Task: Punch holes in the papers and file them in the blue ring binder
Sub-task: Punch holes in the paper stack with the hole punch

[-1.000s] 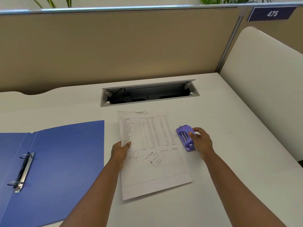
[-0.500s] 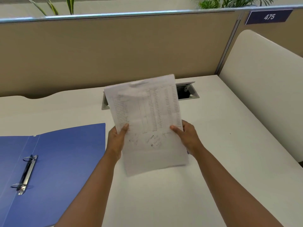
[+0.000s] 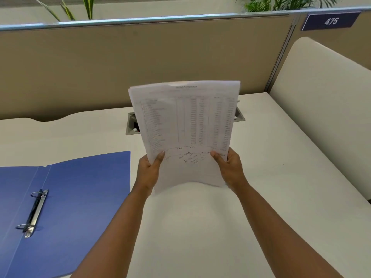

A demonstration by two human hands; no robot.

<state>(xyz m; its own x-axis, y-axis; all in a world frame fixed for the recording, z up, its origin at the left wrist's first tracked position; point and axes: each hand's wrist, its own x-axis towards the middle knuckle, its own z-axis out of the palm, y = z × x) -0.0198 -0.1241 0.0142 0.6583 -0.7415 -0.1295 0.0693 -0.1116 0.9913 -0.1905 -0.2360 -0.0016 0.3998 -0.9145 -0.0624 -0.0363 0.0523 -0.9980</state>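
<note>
Here, in the head view, both hands hold a thin stack of printed papers (image 3: 186,125) up off the white table (image 3: 210,227), nearly upright and facing the camera. The left hand (image 3: 149,173) grips the stack's lower left edge, thumb on the front face and fingers hidden behind. The right hand (image 3: 229,169) grips the lower right edge the same way, thumb on the front. The top sheet carries a printed table of columns, with handwritten notes between the two thumbs; the print is too blurred to read. The bottom edge bows upward between the hands.

To the left of the left hand, well apart from it, the blue ring binder (image 3: 80,197) lies open and flat on the table, its metal ring mechanism (image 3: 34,213) further left. Beyond the hands, partly hidden by the papers, a grey cable tray (image 3: 131,125) is set into the table. A beige partition (image 3: 100,67) stands behind, bearing a sign reading 475 (image 3: 331,21).
</note>
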